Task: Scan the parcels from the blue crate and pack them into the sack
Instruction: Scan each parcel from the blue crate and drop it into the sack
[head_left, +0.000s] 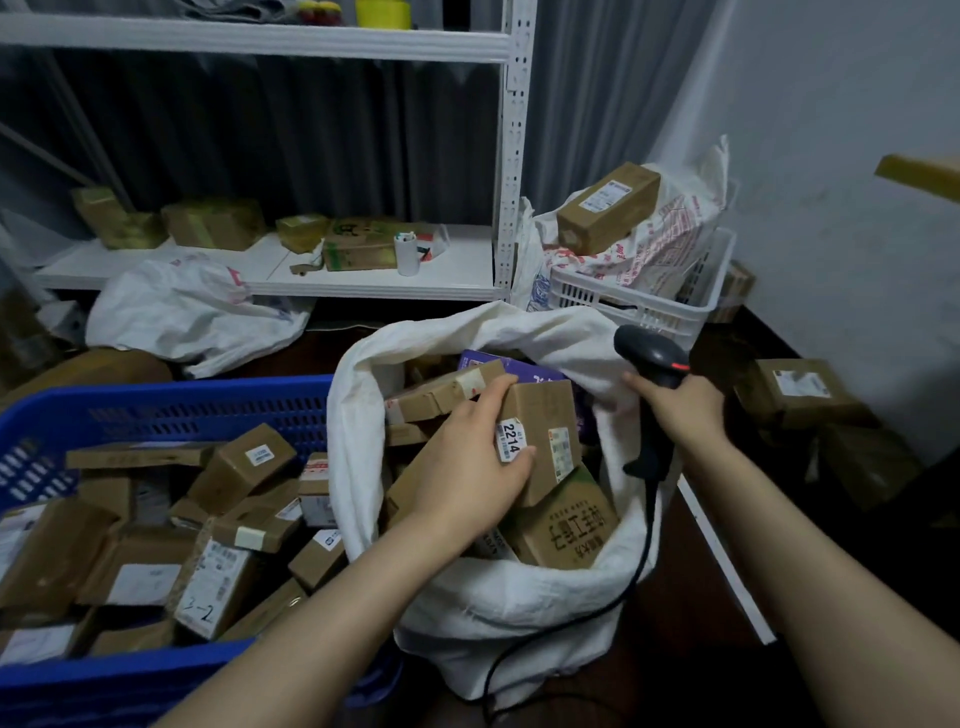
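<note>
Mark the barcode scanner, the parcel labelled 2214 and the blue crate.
barcode scanner (650, 351): head view, on its dark head.
parcel labelled 2214 (543, 411): head view, on its bare cardboard top.
blue crate (171, 405): head view, on its far slotted wall.

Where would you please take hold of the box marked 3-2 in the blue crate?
Probably from above, with the grip across its two long sides: the box marked 3-2 lies label-up in the blue crate, top face clear, and that span is its narrower one.
</note>
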